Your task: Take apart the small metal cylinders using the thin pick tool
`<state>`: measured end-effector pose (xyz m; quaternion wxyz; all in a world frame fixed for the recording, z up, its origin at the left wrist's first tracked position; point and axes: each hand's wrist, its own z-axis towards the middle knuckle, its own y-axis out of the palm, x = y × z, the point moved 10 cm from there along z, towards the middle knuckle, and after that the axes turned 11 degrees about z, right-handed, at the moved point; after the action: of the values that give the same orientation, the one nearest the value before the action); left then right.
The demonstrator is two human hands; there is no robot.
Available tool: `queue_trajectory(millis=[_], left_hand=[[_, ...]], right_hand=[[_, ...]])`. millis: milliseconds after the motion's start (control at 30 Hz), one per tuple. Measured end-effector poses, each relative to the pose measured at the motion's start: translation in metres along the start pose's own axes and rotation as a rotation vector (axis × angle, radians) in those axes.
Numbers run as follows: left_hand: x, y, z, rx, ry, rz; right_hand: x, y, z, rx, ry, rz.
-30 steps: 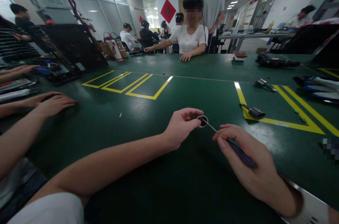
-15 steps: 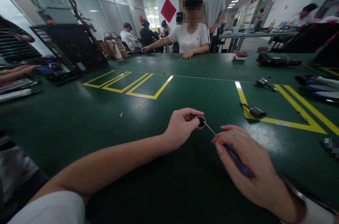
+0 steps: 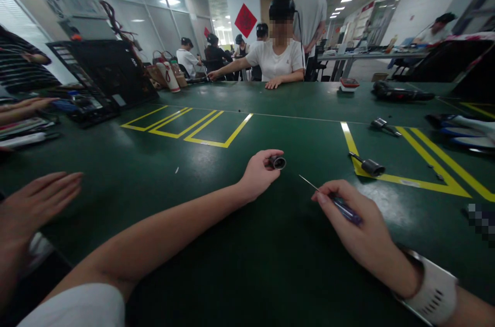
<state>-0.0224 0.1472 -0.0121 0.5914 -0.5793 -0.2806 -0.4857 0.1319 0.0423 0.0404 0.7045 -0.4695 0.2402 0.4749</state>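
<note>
My left hand [image 3: 261, 175] is closed around a small dark metal socket [image 3: 278, 163], its round open end turned toward me and to the right. My fingers hide the rest of the socket. In my right hand [image 3: 353, 208] is a screwdriver [image 3: 346, 211] with a dark bluish-purple handle. Its thin metal shaft points up and left toward the socket, with a gap between tip and socket. Both hands are above the green table [image 3: 216, 187]. Beyond my right hand, a dark cylindrical bit with a thin shank [image 3: 371, 166] lies across the yellow tape.
Farther right lie a second cylindrical bit [image 3: 384, 126], a black power tool [image 3: 402, 92] and blue-and-white tools [image 3: 464, 133]. A red-and-white box [image 3: 349, 84] stands at the back. Another person's hand [image 3: 42, 203] reaches in from the left. A person [image 3: 280, 61] sits opposite.
The screwdriver tip has come out of the socket's opening. My left hand has shifted slightly up and left with the socket. Another person's hand has appeared at the left.
</note>
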Motion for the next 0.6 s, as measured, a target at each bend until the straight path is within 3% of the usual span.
queue_trajectory(millis=[167, 333, 467, 600], left_hand=[[-0.019, -0.038, 0.030, 0.140, 0.049, 0.306], [-0.016, -0.066, 0.043, 0.214, 0.074, 0.652], [-0.004, -0.060, 0.044, 0.180, 0.137, 0.866], [0.012, -0.028, 0.044, 0.088, 0.230, 0.930]], right_hand=[[0.056, -0.003, 0.005, 0.069, 0.410, 0.322], [0.078, -0.009, 0.005, 0.170, 0.536, 0.570], [0.082, -0.007, 0.010, 0.198, 0.575, 0.617], [0.079, -0.002, 0.019, 0.219, 0.591, 0.742]])
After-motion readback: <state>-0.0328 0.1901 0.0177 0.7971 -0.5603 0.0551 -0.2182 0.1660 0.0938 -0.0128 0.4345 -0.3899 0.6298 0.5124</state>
